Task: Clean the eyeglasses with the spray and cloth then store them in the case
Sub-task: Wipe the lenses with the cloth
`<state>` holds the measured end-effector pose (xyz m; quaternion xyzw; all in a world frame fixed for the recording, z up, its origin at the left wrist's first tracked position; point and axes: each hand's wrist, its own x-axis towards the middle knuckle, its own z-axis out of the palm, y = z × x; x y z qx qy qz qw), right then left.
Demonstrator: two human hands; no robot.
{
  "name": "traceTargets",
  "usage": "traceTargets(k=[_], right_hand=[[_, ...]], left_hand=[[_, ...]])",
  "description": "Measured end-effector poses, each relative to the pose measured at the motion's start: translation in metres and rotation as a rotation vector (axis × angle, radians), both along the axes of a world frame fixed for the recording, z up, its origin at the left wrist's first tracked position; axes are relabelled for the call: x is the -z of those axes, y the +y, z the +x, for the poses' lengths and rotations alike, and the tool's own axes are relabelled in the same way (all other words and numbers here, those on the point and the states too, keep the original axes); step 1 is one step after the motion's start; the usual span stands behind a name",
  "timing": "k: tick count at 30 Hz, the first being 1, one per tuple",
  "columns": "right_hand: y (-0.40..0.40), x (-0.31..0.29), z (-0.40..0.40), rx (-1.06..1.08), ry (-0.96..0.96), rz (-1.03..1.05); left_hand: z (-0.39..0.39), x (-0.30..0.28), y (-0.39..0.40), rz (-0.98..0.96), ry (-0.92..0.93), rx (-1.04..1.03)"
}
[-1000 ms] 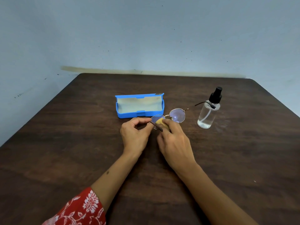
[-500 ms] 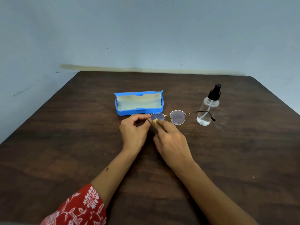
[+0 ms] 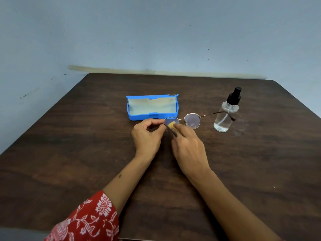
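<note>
Round gold-rimmed eyeglasses (image 3: pixel 192 120) are held just above the dark wooden table (image 3: pixel 69 145), temples unfolded. My left hand (image 3: pixel 147 136) pinches the frame at its left hinge. My right hand (image 3: pixel 188 146) pinches a small yellow cloth (image 3: pixel 171 125) against the left lens. The right temple reaches out in front of a clear spray bottle (image 3: pixel 224 117) with a black nozzle. An open blue case (image 3: pixel 152 107) with a pale lining lies just behind the glasses.
The table backs onto a pale blue wall (image 3: pixel 156 40). Its left and right edges slant outward toward me. A red patterned sleeve (image 3: pixel 86 221) covers my left upper forearm.
The glasses have tilted so the right temple now lies level across the bottle. My hands have stayed in place on the left lens, with the cloth shifting slightly.
</note>
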<state>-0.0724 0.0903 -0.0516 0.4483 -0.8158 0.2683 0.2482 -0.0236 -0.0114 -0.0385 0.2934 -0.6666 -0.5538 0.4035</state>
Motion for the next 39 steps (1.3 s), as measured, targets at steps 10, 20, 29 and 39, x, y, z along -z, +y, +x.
traceTargets(k=[10,20,29,39], right_hand=[[0.0,0.0001,0.0019,-0.052,-0.026,0.057],[0.0018,0.0,0.002,-0.106,-0.051,0.082],[0.0037,-0.0017,0.0008,-0.093,-0.077,0.051],[0.0037,-0.003,0.0024,-0.129,-0.104,0.03]], left_hand=[[0.0019,-0.0011,0.0027,0.011,0.0,-0.005],[0.0037,-0.0024,0.0038,-0.005,-0.011,-0.021],[0.004,-0.0022,0.0036,-0.022,-0.012,-0.033],[0.003,-0.0013,0.0032,-0.032,-0.024,-0.019]])
